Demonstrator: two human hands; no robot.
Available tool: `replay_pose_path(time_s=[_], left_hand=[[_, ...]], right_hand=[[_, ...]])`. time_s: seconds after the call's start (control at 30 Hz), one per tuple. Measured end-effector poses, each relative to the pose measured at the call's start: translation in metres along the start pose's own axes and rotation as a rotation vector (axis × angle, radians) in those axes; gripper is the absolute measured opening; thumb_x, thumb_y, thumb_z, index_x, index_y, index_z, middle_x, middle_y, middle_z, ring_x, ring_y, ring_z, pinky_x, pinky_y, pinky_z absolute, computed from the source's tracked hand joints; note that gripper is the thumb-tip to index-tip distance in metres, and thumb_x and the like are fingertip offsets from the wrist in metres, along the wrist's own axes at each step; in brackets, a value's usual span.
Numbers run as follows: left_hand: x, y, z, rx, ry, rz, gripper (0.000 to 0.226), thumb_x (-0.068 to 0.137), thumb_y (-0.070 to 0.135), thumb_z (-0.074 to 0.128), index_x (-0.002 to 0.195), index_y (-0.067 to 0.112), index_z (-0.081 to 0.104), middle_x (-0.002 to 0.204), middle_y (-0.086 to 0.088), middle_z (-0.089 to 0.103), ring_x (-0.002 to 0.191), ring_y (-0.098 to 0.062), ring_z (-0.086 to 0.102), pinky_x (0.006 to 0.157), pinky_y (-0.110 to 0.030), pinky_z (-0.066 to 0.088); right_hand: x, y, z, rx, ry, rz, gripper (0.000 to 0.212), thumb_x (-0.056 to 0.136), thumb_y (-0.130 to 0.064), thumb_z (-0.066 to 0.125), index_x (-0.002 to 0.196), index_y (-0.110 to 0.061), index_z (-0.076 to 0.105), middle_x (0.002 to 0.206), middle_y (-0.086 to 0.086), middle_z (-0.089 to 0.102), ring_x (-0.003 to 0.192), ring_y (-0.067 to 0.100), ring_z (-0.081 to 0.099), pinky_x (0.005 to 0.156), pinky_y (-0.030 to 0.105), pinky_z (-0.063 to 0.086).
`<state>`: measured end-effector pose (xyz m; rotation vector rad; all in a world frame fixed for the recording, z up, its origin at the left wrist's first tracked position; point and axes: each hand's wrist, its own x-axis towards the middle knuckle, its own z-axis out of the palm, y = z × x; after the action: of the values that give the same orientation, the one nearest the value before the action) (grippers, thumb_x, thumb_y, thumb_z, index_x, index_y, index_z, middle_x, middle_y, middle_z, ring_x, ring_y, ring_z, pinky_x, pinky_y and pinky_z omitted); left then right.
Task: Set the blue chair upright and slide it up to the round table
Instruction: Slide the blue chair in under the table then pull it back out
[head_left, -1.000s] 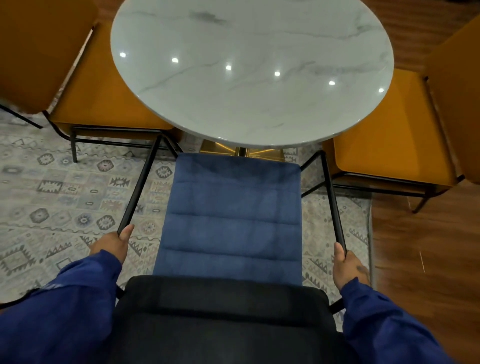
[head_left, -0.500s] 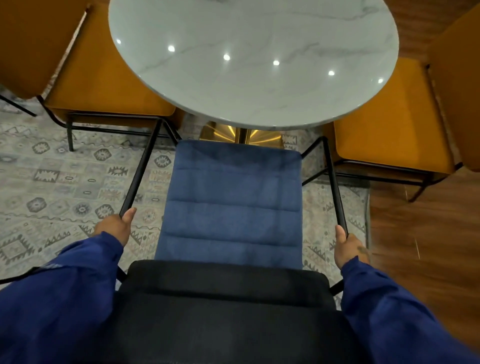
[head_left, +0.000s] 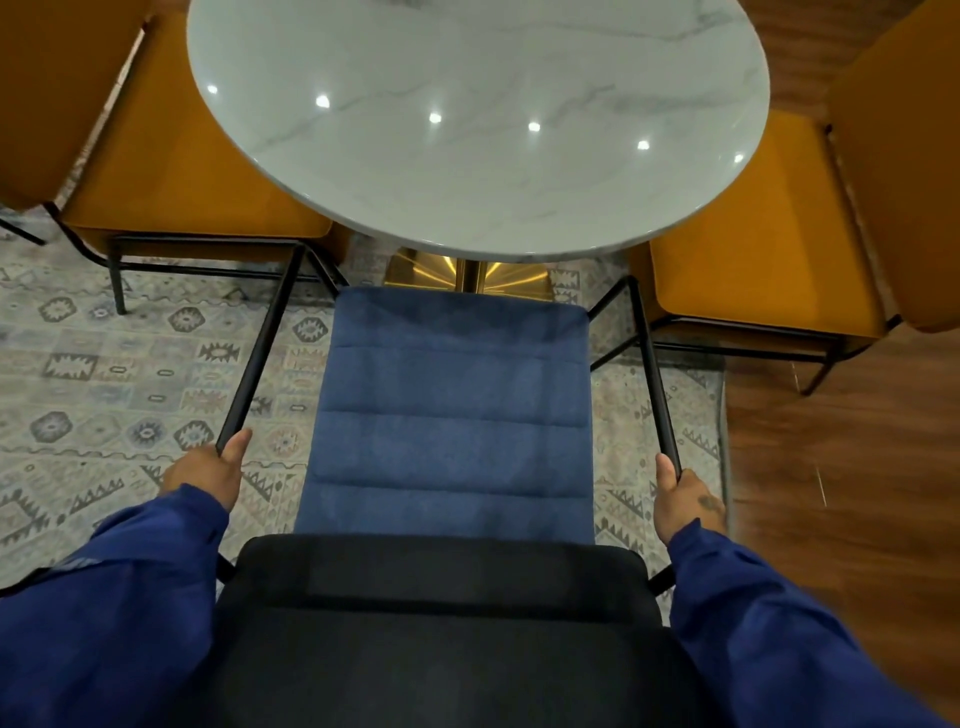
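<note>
The blue chair (head_left: 449, 415) stands upright on the rug (head_left: 130, 374), facing the round tabletop (head_left: 478, 130). Its front edge lies just short of the tabletop's near rim, in front of the gold pedestal (head_left: 467, 273). The chair's black back (head_left: 441, 597) fills the bottom of the view.

The left hand (head_left: 205, 470) is closed around the near end of the left black armrest (head_left: 257, 353), thumb lying along the bar. The right hand (head_left: 685, 501) is closed around the near end of the right armrest (head_left: 652, 374), fingers wrapped under it. Both sleeves (head_left: 104, 597) are blue.

Compared with a second ago, the grip on both bars is unchanged, but the seat's front edge has drawn closer to the pedestal and the tabletop's rim, and the tabletop sits higher in the view, its far edge now cut off.

An orange chair (head_left: 182, 171) stands to the left of the tabletop and another (head_left: 753, 234) to the right, both tucked partly under it. Wood floor (head_left: 841, 493) shows beyond the rug's right edge.
</note>
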<state>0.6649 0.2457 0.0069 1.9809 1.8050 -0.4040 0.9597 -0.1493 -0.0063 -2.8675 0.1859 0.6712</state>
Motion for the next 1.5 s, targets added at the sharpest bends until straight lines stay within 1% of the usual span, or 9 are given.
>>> replay_pose_path(time_s=[0.27,0.47,0.67,0.77,0.87,1.0,1.17,1.3,1.5], left_hand=[[-0.012,-0.002,0.001,-0.057,-0.042,-0.03,0.075,0.094,0.054,0.03,0.106,-0.013,0.061,0.108,-0.036,0.062,0.1,-0.047,0.057,0.085,-0.045,0.043],[-0.024,-0.004,0.009,-0.064,-0.069,-0.023,0.071,0.095,0.052,0.031,0.113,-0.012,0.057,0.113,-0.036,0.061,0.104,-0.047,0.057,0.088,-0.046,0.043],[-0.016,-0.008,0.009,-0.087,-0.103,-0.014,0.073,0.095,0.053,0.031,0.101,-0.014,0.06,0.102,-0.037,0.065,0.095,-0.048,0.062,0.084,-0.046,0.048],[-0.016,-0.007,0.007,-0.07,-0.17,-0.012,0.061,0.096,0.043,0.04,0.108,-0.014,0.059,0.109,-0.037,0.063,0.1,-0.05,0.061,0.091,-0.05,0.051],[-0.022,-0.003,-0.002,-0.008,-0.163,0.023,0.048,0.093,0.034,0.052,0.118,-0.007,0.054,0.112,-0.032,0.062,0.102,-0.045,0.06,0.089,-0.044,0.05],[-0.038,0.004,-0.027,0.003,-0.112,0.155,0.048,0.087,0.035,0.061,0.119,0.001,0.053,0.114,-0.025,0.063,0.103,-0.04,0.06,0.087,-0.04,0.048],[-0.075,0.014,-0.049,-0.052,-0.149,0.362,0.044,0.087,0.036,0.061,0.124,0.012,0.055,0.117,-0.017,0.065,0.106,-0.033,0.061,0.09,-0.035,0.047],[-0.124,0.017,-0.049,0.077,-0.226,0.59,0.028,0.091,0.031,0.052,0.114,0.019,0.06,0.113,-0.008,0.068,0.103,-0.025,0.063,0.087,-0.027,0.047],[-0.207,-0.002,-0.038,0.181,-0.235,0.821,0.033,0.091,0.035,0.053,0.12,0.019,0.059,0.125,-0.007,0.062,0.117,-0.025,0.057,0.1,-0.032,0.044]], right_hand=[[-0.006,0.007,-0.003,0.051,-0.006,0.04,0.071,0.094,-0.06,0.024,0.118,0.0,0.053,0.111,0.028,0.061,0.105,0.042,0.056,0.084,0.043,0.044],[-0.007,0.021,-0.005,0.063,0.005,0.056,0.071,0.093,-0.061,0.023,0.117,-0.001,0.054,0.111,0.027,0.061,0.103,0.043,0.057,0.086,0.046,0.045],[-0.003,0.019,-0.01,0.031,-0.074,0.05,0.07,0.095,-0.058,0.023,0.126,-0.001,0.049,0.121,0.027,0.058,0.113,0.042,0.054,0.09,0.044,0.043],[-0.005,0.015,-0.018,0.008,-0.134,0.046,0.057,0.099,-0.047,0.03,0.126,0.001,0.046,0.122,0.028,0.057,0.112,0.042,0.055,0.091,0.045,0.047],[-0.017,0.009,-0.027,-0.016,-0.076,0.001,0.036,0.099,-0.028,0.041,0.118,0.002,0.048,0.119,0.027,0.058,0.107,0.041,0.056,0.086,0.04,0.045],[-0.046,0.007,-0.047,-0.065,-0.022,-0.157,0.033,0.094,-0.02,0.048,0.124,-0.006,0.048,0.127,0.02,0.052,0.111,0.038,0.053,0.09,0.038,0.044],[-0.097,-0.001,-0.069,0.043,-0.101,-0.355,0.036,0.094,-0.023,0.047,0.129,-0.02,0.048,0.125,0.009,0.058,0.108,0.027,0.058,0.092,0.034,0.048],[-0.144,-0.004,-0.077,0.032,-0.162,-0.466,0.032,0.093,-0.025,0.047,0.125,-0.022,0.05,0.116,0.004,0.062,0.101,0.023,0.06,0.088,0.031,0.049],[-0.214,0.019,-0.078,-0.13,-0.209,-0.649,0.031,0.094,-0.025,0.047,0.123,-0.016,0.052,0.121,0.009,0.06,0.111,0.026,0.057,0.092,0.03,0.045]])
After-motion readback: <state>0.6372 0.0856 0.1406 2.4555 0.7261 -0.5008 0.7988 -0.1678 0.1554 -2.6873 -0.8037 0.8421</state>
